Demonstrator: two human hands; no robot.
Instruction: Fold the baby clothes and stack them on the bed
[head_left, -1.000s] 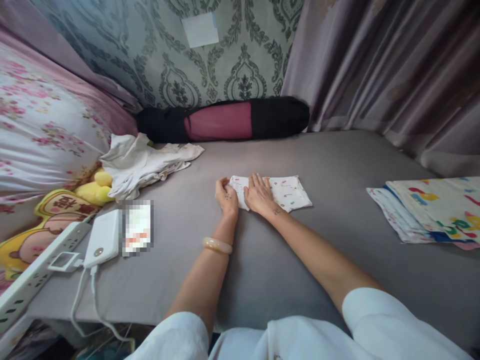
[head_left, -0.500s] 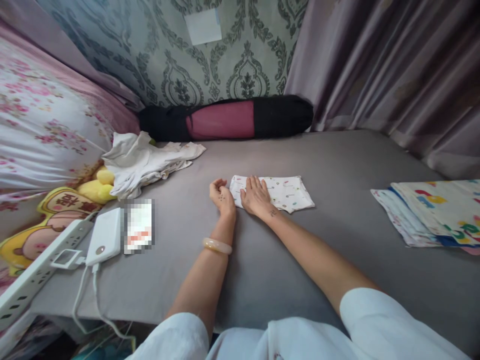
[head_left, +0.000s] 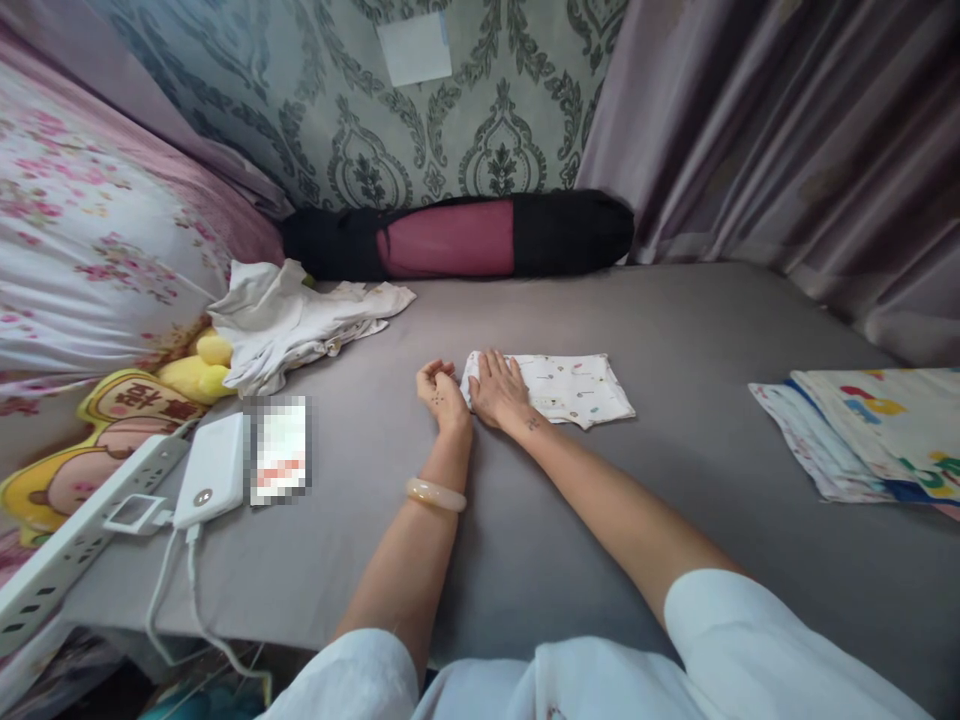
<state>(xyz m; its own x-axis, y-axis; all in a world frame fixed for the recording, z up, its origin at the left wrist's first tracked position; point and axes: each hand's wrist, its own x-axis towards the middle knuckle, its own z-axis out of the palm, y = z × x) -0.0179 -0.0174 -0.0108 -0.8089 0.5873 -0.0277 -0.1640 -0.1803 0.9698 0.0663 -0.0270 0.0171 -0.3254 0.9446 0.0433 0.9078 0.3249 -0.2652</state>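
A small white garment with little coloured prints (head_left: 577,388) lies folded into a flat shape on the grey sheet. My right hand (head_left: 499,390) rests palm down on its left part, fingers stretched out, covering some of the cloth. Right at the garment's left edge is my left hand (head_left: 444,397), turned on its side with fingers curled in and nothing visible in them. A pale bangle (head_left: 435,495) circles my left forearm.
Crumpled light clothes (head_left: 292,320) lie at left, beside a yellow plush (head_left: 199,370). A white power bank (head_left: 214,468) with cables and a power strip (head_left: 82,530) sit nearer. Folded printed cloths (head_left: 862,430) are stacked at right. A black and maroon long bag (head_left: 450,240) lies along the wall.
My right hand has slid left across the garment, closer to my left hand, uncovering more of the print. My left hand stays at the left edge.
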